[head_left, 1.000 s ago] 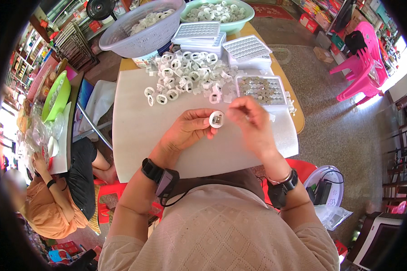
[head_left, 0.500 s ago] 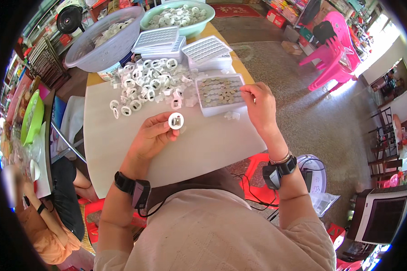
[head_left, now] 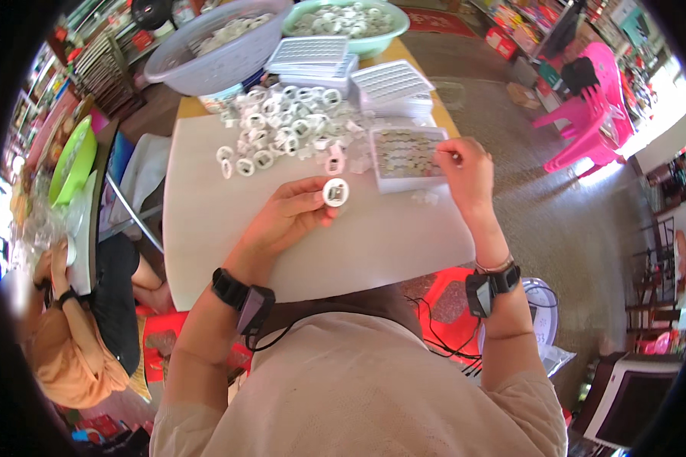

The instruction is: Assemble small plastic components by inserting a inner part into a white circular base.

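Between the thumb and fingers of my left hand (head_left: 286,217) is a small round white plastic housing (head_left: 336,193), its open side with metal contacts turned up. My right hand (head_left: 469,175) is at the right edge of a white tray (head_left: 411,184), thumb and fingertips pinched together; whatever they hold is too small to make out. Rows and loose clusters of small dull discs like button cells (head_left: 408,152) lie in that tray. Beyond my left hand spreads a heap of similar white round housings (head_left: 290,126), and one pinkish-looking housing (head_left: 334,161) lies nearest the tray.
Stacked white moulded trays (head_left: 392,82) and a second stack (head_left: 309,52) stand behind the heap. A lavender basket (head_left: 194,76) and pale green basin (head_left: 398,24) hold more white parts. Small clear pieces (head_left: 424,197) lie before the tray. At left, another person's hands (head_left: 57,263) work at a table.
The whole view has shifted, so the table sits further right in the picture. My left hand still holds the housing, and my right hand stays pinched by the tray's right edge.
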`<state>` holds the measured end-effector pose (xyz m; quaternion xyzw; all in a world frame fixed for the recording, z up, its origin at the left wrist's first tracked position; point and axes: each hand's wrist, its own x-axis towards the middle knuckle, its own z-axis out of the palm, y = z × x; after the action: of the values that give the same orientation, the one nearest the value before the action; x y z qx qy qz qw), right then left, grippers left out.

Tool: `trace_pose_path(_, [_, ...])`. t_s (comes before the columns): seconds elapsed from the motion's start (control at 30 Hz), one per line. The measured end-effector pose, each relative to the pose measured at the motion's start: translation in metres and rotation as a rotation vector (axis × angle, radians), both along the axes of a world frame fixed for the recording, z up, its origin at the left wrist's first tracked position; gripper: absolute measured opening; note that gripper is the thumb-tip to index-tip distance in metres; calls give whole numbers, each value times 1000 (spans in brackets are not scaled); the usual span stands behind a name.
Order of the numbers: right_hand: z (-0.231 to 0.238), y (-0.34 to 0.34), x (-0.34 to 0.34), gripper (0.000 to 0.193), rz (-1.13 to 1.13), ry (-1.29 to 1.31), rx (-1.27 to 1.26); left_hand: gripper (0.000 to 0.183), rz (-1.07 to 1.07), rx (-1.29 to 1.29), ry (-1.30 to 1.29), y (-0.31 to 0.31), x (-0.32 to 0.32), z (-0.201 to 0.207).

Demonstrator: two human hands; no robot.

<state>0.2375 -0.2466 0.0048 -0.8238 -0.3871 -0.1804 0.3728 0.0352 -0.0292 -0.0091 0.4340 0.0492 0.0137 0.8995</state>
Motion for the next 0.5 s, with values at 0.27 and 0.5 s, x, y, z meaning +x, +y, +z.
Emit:
trace_pose_path(0.27, [20,31,-91,2,416,350,15,29,16,-132,-30,8,-1,-10])
trace_pose_path(0.5, [-2,38,-113,5,367,71,-216,28,80,-134,-49,6,0,-5])
